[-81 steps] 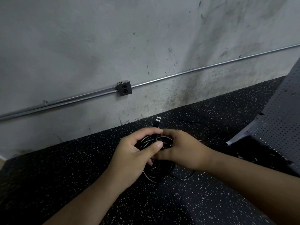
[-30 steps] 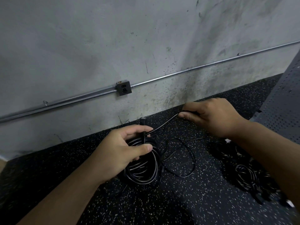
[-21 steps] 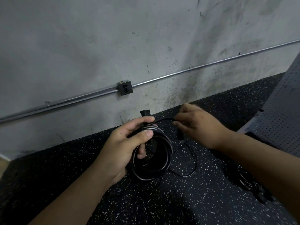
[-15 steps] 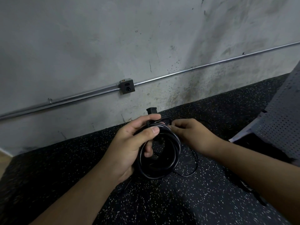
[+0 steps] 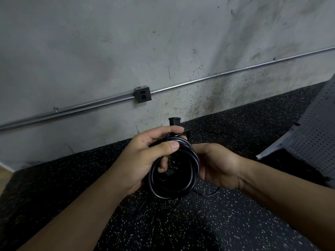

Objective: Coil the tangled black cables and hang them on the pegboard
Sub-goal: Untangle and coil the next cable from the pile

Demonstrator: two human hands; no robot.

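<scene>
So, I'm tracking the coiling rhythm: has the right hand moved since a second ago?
Yes. Against the outlet box, the right hand has drawn left and away from the wall, onto the cable coil.

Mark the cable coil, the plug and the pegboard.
cable coil (image 5: 192,153): head view, bundled strands at upper right.
plug (image 5: 174,121): head view, its black body.
pegboard (image 5: 315,138): head view, perforated face.

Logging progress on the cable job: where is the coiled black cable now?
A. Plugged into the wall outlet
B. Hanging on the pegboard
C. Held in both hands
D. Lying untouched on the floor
C: the left hand grips the top of the coil, the right hand holds its right side, and the pegboard stands apart at the right.
</scene>
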